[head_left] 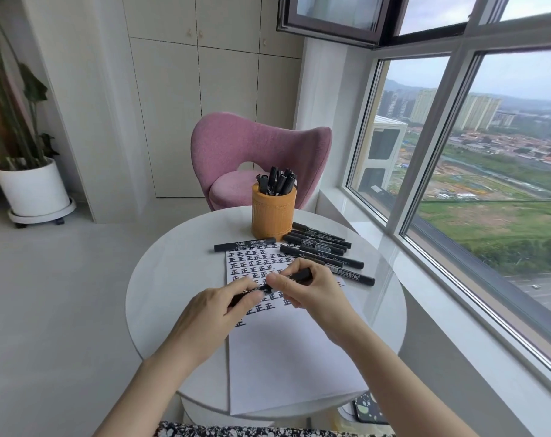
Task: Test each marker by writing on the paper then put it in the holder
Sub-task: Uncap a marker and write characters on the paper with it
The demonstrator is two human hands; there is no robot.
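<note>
The task is judged to be roughly half done. 1 held marker (299, 275) is gripped over the paper (293, 357) at both ends. The left hand (214, 310) is curled round the end toward 8 o'clock, and the barrel toward 2 o'clock is pinched by the right hand (312, 294). Whether the cap is being pulled off or pressed on cannot be told, as the joint is hidden by the fingers.

At 12 o'clock on the round table (160, 294) the holder (274, 216) stands upright with about 7 black markers in it. Their caps overlap, so that count is not exact. These are taken as tested. The upper half of the paper is covered with rows of a bold black character, and the lower half is blank.

Left to be done: a loose cluster (323, 247) of about 7 markers lies at 1 o'clock from the paper, just beside the holder's base, several of them touching. 1 single marker (244, 244) lies along the paper's top edge at 11 o'clock. About 9 markers are thus judged not yet stowed, the held 1 included.

Also counted: 2 hands, 1 paper, 1 holder, 1 table.
</note>
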